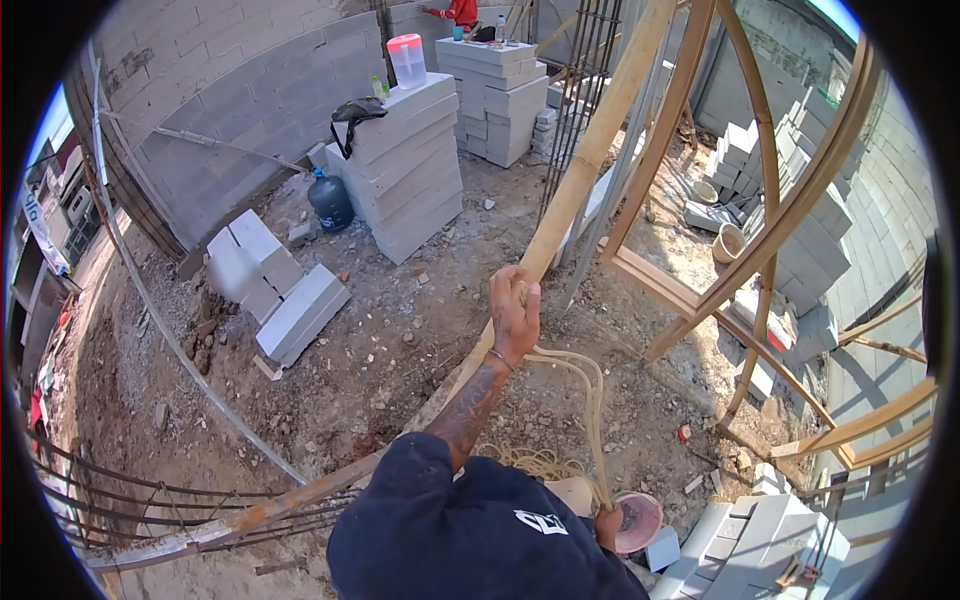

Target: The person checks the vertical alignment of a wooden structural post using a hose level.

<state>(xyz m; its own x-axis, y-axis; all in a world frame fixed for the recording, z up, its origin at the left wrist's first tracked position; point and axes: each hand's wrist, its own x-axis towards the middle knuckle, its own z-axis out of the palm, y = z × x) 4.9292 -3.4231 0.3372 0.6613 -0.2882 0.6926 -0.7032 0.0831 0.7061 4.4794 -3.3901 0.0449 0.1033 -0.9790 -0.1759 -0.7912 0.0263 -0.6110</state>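
Pole of long yellowish wood [597,150], slanting from far right towards near left; left hand [515,315] clamped on it mid-scene, fingers curled over. Below the wrist, doubled translucent cream hose [600,482], dropping to near right hand [607,528], just beside round pink plastic bucket [650,533]. Right hand's hold on hose or rim: cannot tell, partly hidden by body. Possible trouble: pole slipping or swinging with a loose single-handed grip, perhaps into the reddish-brown wooden frame [655,282] at right; hose kinking if tugged from loose coils; bucket tipping if knocked; stumbling on rubble-strewn dirt [400,330].
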